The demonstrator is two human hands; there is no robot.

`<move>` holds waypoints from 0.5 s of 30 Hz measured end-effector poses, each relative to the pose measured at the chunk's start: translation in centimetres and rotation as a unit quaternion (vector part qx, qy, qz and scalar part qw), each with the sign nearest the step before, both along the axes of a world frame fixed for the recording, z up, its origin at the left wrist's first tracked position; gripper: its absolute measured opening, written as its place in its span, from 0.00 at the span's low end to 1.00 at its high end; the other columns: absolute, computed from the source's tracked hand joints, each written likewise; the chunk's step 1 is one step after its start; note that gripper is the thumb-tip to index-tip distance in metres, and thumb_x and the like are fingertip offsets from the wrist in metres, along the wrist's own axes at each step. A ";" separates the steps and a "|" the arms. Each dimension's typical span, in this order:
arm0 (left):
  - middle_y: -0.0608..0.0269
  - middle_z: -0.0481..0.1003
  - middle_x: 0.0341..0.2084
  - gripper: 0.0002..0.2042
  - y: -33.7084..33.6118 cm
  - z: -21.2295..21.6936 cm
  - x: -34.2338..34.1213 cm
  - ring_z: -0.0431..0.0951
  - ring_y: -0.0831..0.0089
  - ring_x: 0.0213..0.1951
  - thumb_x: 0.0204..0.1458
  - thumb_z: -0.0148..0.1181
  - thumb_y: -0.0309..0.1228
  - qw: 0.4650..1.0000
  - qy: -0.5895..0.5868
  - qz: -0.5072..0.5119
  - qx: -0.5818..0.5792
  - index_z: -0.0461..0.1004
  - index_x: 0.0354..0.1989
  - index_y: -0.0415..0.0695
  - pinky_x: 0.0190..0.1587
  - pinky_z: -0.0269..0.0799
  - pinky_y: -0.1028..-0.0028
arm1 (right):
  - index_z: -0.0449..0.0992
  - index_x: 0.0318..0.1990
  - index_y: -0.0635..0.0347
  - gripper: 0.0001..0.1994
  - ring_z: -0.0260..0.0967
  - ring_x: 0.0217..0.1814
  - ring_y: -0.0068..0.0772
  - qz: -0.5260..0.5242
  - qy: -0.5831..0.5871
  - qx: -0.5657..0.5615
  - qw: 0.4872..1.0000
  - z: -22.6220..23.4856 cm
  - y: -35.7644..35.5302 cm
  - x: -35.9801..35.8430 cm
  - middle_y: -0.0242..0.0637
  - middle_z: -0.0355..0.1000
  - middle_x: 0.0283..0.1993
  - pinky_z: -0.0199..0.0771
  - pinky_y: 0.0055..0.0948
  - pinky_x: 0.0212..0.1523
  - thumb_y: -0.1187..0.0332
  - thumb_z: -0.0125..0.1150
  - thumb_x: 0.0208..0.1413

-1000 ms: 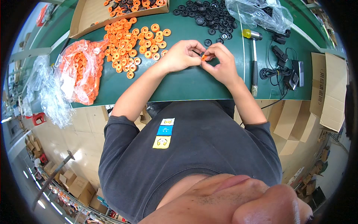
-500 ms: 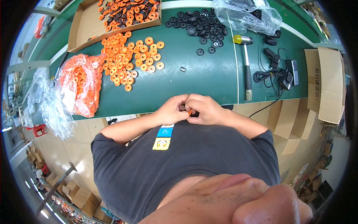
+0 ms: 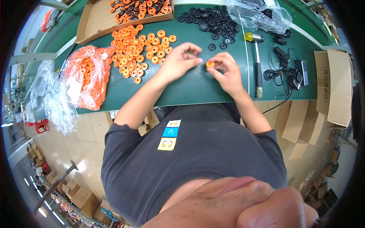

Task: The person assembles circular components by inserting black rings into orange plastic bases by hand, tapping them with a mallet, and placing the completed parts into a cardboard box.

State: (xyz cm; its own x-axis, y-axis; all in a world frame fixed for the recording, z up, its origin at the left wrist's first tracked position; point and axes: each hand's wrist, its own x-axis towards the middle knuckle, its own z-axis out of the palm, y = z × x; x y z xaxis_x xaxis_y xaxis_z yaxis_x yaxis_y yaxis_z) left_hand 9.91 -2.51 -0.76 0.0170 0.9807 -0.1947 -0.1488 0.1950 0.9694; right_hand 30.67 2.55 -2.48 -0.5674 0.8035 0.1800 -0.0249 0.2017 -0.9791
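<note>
Right-hand grip (image 3: 223, 68) pinches a small orange ring (image 3: 210, 64) between thumb and fingertips, held just above the green surface (image 3: 190, 89). Left hand (image 3: 178, 60) sits just beside it, fingers loosely curled and half spread; a small dark piece shows at its fingertips near the ring, but whether that hand grips it or only touches it I cannot tell. Both hands meet near the middle of the surface, forearms coming up from the lower edge. Loose orange rings (image 3: 142, 49) lie scattered to the left of the left hand, near it; a clear bag of orange rings (image 3: 85, 78) lies farther left. Black rings (image 3: 211, 21) are heaped beyond the hands, a few strays close to the fingertips. A cardboard tray (image 3: 93, 19) at the far left holds mixed orange and black pieces. A yellow-headed mallet (image 3: 257, 57) lies just right of the right hand, with dark cables (image 3: 279, 72) beyond it. Judgement: the step in hand looks like mating one orange ring with one black piece, the two now brought together but not visibly seated. Next move likely calls for aligning the parts squarely and pressing them together with the fingertips, keeping the ring steady so that it does not slip.
</note>
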 end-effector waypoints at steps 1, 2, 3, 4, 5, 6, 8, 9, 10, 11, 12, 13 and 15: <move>0.65 0.74 0.40 0.17 0.5 -0.1 0.2 0.77 0.80 0.42 0.52 0.66 0.22 1.000 0.001 0.000 0.000 0.71 0.50 0.37 0.48 0.74 0.79 | 0.76 0.44 0.68 0.12 0.75 0.47 0.29 -0.012 0.025 0.015 1.000 0.2 0.3 -0.4 0.38 0.67 0.46 0.80 0.26 0.49 0.80 0.67 0.52; 0.64 0.74 0.41 0.17 1.0 -0.1 0.4 0.77 0.80 0.42 0.52 0.67 0.21 1.000 0.004 0.007 0.027 0.71 0.50 0.37 0.48 0.74 0.79 | 0.76 0.44 0.68 0.12 0.75 0.47 0.29 -0.012 0.025 0.015 0.999 0.1 0.6 -0.7 0.38 0.67 0.46 0.80 0.26 0.49 0.80 0.67 0.52; 0.63 0.74 0.41 0.17 1.5 -0.2 0.6 0.78 0.80 0.42 0.51 0.67 0.21 0.998 0.007 0.012 0.056 0.71 0.50 0.36 0.48 0.74 0.79 | 0.76 0.45 0.68 0.13 0.75 0.47 0.29 -0.019 0.037 0.025 0.999 0.0 1.1 -1.0 0.37 0.67 0.46 0.80 0.27 0.49 0.81 0.67 0.51; 0.63 0.75 0.41 0.18 1.8 -0.3 0.8 0.77 0.79 0.42 0.50 0.69 0.21 0.999 -0.003 0.009 0.047 0.72 0.48 0.35 0.48 0.74 0.79 | 0.75 0.45 0.68 0.13 0.75 0.47 0.29 -0.027 0.049 0.035 0.998 -0.1 1.5 -1.2 0.37 0.67 0.47 0.80 0.27 0.49 0.81 0.67 0.51; 0.63 0.75 0.41 0.18 2.0 -0.4 0.9 0.77 0.79 0.42 0.50 0.69 0.21 0.999 -0.004 0.008 0.047 0.72 0.48 0.35 0.48 0.74 0.79 | 0.75 0.45 0.68 0.13 0.75 0.47 0.29 -0.028 0.049 0.035 0.998 -0.2 1.9 -1.4 0.37 0.67 0.47 0.80 0.27 0.49 0.81 0.67 0.51; 0.63 0.75 0.41 0.17 2.2 -0.6 1.0 0.77 0.79 0.41 0.50 0.69 0.21 0.998 -0.024 0.006 0.049 0.72 0.48 0.36 0.47 0.75 0.78 | 0.75 0.47 0.68 0.15 0.75 0.47 0.29 -0.036 0.046 0.052 0.997 -0.4 2.2 -1.7 0.38 0.67 0.47 0.80 0.27 0.49 0.82 0.67 0.51; 0.63 0.75 0.41 0.17 2.4 -1.2 1.2 0.77 0.79 0.41 0.50 0.69 0.21 0.998 -0.045 0.005 0.051 0.72 0.47 0.36 0.47 0.75 0.78 | 0.75 0.48 0.67 0.16 0.75 0.46 0.29 -0.044 0.041 0.069 0.996 -0.3 2.5 -2.0 0.38 0.68 0.46 0.80 0.26 0.49 0.82 0.66 0.50; 0.62 0.75 0.41 0.16 2.2 -1.5 1.3 0.77 0.79 0.42 0.50 0.69 0.21 0.996 -0.062 0.010 0.061 0.71 0.46 0.36 0.48 0.75 0.77 | 0.75 0.49 0.66 0.17 0.75 0.46 0.30 -0.046 0.023 0.101 0.994 0.1 2.4 -2.3 0.39 0.68 0.46 0.79 0.27 0.48 0.82 0.67 0.49; 0.61 0.75 0.42 0.16 2.1 -1.8 1.3 0.76 0.78 0.43 0.50 0.69 0.21 0.994 -0.079 0.016 0.071 0.71 0.46 0.37 0.49 0.74 0.77 | 0.76 0.49 0.65 0.18 0.74 0.45 0.30 -0.048 0.004 0.133 0.990 0.3 2.3 -2.6 0.39 0.69 0.46 0.79 0.27 0.47 0.82 0.67 0.48; 0.61 0.75 0.42 0.16 1.9 -2.1 1.4 0.76 0.78 0.43 0.50 0.69 0.21 0.994 -0.080 0.019 0.069 0.71 0.46 0.37 0.49 0.74 0.77 | 0.76 0.49 0.65 0.18 0.74 0.45 0.30 -0.045 0.003 0.131 0.990 0.1 2.3 -2.6 0.39 0.69 0.46 0.79 0.27 0.47 0.82 0.67 0.48; 0.60 0.75 0.43 0.16 1.8 -2.1 1.5 0.76 0.77 0.45 0.50 0.69 0.21 0.989 -0.129 0.021 0.070 0.71 0.46 0.37 0.50 0.74 0.76 | 0.77 0.48 0.64 0.18 0.74 0.45 0.31 -0.037 -0.037 0.208 0.977 0.0 2.5 -2.6 0.40 0.69 0.46 0.78 0.28 0.47 0.81 0.67 0.46; 0.60 0.75 0.44 0.16 1.7 -2.2 1.6 0.77 0.76 0.47 0.51 0.68 0.21 0.981 -0.177 0.023 0.070 0.70 0.46 0.37 0.52 0.74 0.76 | 0.79 0.47 0.64 0.18 0.73 0.45 0.33 -0.029 -0.076 0.284 0.955 -0.2 2.5 -2.6 0.41 0.70 0.45 0.77 0.28 0.46 0.81 0.68 0.45; 0.59 0.75 0.45 0.16 1.6 -2.4 1.7 0.76 0.75 0.48 0.51 0.68 0.21 0.980 -0.185 0.027 0.067 0.70 0.47 0.37 0.53 0.74 0.75 | 0.80 0.46 0.63 0.18 0.72 0.45 0.34 -0.047 -0.069 0.289 0.954 -0.6 2.5 -2.7 0.41 0.70 0.44 0.76 0.30 0.46 0.81 0.68 0.44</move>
State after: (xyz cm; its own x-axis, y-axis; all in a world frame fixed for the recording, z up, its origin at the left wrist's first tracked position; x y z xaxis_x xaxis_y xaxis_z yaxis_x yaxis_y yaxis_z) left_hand 11.65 -0.92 -3.16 0.0099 0.9984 -0.0549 -0.5022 0.0524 0.8631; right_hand 28.02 5.04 -3.11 -0.5473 0.6412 0.5379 0.1409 0.7041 -0.6960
